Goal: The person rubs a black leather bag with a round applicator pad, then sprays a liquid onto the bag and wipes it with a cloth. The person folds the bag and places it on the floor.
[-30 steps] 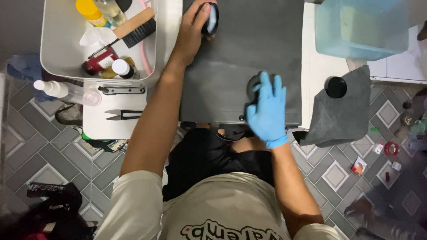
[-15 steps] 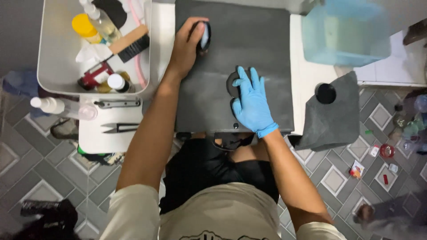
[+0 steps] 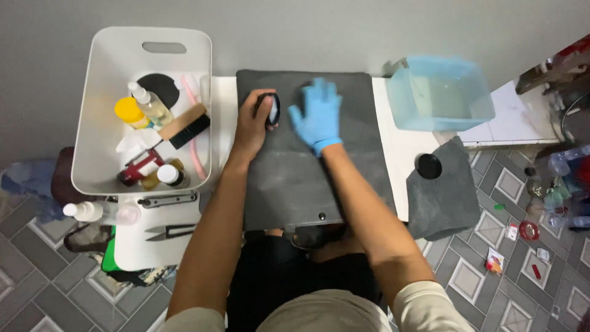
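the dark grey leather bag (image 3: 307, 178) lies flat on the white table (image 3: 393, 154), reaching from its far edge to the near edge. bare left hand (image 3: 253, 123) is closed around a small black applicator with a pale face (image 3: 271, 109), pressed to the bag's upper left area. blue-gloved right hand (image 3: 318, 114) lies flat with fingers spread, gripping nothing, on the bag's upper middle; a second ago it rested near the lower edge over a round fitting, so it has travelled up beside the left hand, and the working area now appears to be the far end. left of the bag: white bin (image 3: 110, 74) holding bottles and a wooden brush (image 3: 184, 125). right: translucent blue tub (image 3: 439, 92), grey cloth (image 3: 445, 190), black round lid (image 3: 428, 165).
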